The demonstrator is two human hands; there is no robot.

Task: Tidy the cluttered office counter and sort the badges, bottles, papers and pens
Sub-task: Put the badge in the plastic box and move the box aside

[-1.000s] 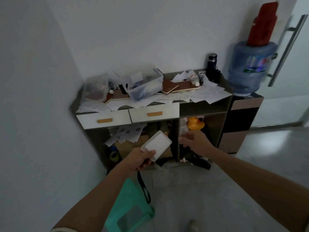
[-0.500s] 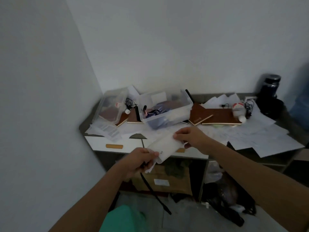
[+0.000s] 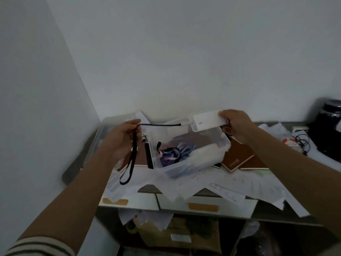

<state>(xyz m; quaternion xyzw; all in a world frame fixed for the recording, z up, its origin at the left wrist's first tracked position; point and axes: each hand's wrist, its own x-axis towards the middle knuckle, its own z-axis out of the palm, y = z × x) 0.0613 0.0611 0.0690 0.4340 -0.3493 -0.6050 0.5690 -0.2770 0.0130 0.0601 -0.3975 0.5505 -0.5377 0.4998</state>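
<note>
Two hands point(image 3: 120, 140) point(image 3: 238, 126) raised apart, badge point(image 3: 207, 120), lanyard point(image 3: 158, 124) taut

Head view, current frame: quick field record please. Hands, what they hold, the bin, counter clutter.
left hand: pinches the black lanyard; its loop hangs down
right hand: grips the white badge holder by one end
lanyard: attached to the badge holder, stretched between the hands
badge holder position: held above the clear bin
bin contents: tangled blue and pink straps
counter: loose papers; brown notebooks beside the bin
right edge: dark bottle
drawers: closed, papers overhanging
</note>
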